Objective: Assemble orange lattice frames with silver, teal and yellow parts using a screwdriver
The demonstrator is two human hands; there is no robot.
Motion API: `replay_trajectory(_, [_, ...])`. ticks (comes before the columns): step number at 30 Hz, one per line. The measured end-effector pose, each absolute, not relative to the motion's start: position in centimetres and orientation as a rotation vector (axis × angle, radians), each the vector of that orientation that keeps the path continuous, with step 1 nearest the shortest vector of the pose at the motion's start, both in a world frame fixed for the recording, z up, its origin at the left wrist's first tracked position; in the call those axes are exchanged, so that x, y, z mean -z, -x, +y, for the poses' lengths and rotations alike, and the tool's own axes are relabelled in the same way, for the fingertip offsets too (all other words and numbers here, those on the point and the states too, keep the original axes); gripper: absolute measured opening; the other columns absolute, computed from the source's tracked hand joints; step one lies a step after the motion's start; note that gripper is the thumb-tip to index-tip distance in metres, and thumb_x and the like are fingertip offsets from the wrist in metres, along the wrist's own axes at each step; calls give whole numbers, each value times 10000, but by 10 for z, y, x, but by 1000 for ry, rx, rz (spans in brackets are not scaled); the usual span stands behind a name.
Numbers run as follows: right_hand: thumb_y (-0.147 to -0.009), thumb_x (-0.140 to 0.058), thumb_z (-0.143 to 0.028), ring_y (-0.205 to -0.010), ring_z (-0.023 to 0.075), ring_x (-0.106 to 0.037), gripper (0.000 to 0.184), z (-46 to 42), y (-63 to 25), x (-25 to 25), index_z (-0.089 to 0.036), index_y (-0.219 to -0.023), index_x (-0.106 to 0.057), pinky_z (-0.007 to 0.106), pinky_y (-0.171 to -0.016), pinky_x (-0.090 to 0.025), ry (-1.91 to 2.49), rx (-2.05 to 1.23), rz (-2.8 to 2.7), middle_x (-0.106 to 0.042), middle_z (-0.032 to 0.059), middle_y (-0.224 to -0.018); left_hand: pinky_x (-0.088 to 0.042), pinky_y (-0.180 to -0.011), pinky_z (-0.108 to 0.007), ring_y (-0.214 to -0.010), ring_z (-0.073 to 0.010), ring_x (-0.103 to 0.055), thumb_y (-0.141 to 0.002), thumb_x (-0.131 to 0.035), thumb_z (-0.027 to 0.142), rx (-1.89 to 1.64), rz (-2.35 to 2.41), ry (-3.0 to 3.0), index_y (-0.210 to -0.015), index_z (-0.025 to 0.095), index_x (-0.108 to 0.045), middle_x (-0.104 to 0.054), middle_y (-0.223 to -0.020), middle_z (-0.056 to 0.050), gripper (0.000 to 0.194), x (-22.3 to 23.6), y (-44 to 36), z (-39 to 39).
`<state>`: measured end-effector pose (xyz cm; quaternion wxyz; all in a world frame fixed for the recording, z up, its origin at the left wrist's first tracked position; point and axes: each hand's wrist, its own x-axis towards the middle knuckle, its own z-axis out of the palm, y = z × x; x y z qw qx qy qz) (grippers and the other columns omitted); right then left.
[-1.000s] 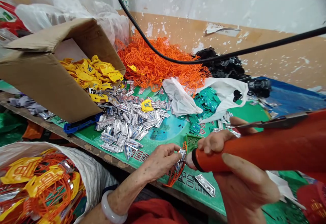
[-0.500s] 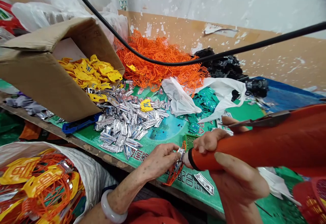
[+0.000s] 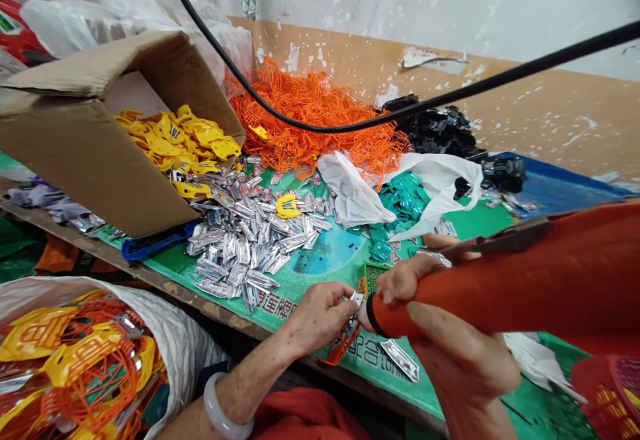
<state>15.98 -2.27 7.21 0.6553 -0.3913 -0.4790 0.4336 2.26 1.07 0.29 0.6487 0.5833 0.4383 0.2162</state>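
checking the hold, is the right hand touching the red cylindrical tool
Touching: the head view shows the right hand gripping the red cylindrical tool from both sides.

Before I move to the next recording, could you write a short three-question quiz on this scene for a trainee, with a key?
1. Multiple choice: As seen in the view, where is the cardboard box relative to the heap of orange plastic frames? A) To its left; B) To its right; C) On top of it.
2. True or false: The right hand grips a red cylindrical tool.
3. Fill in the blank: The left hand pinches a small silver ______ close to the tool's white tip.

Key: 1. A; 2. True; 3. metal plate.
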Motion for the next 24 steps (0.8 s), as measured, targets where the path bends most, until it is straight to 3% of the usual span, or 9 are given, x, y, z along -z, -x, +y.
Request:
replay_trajectory(5, [-710, -704, -206, -668, 186, -591, 413, -30, -160, -68, -277, -1087, -548, 394, -682, -520, 985, -905, -1154, -602, -17, -730, -262, -490, -234, -535, -112, -350, -808, -461, 450, -506, 1003, -1380, -649, 173, -533, -420, -560, 44, 328, -4, -28, 6])
replay_trajectory(14, [-673, -748, -204, -681, 197, -598, 444, -35, -166, -52, -284, -1062, -547, 396, -693, -528, 1027, -849, -1164, -606, -22, -721, -295, -500, -223, -550, -114, -381, -802, -470, 440, -559, 1007, -1318, -682, 169, -548, -450, -575, 39, 307, -3, -33, 1])
replay_trajectory(24, [-692, -680, -146, -613, 153, -564, 475, -36, -170, -83, -283, -1135, -579, 354, -654, -501, 808, -821, -912, -605, -36, -675, -333, -423, -195, -469, -91, -438, -841, -508, 506, -506, 979, -1250, -995, 171, -589, -527, -609, 51, 378, -14, -14, 1])
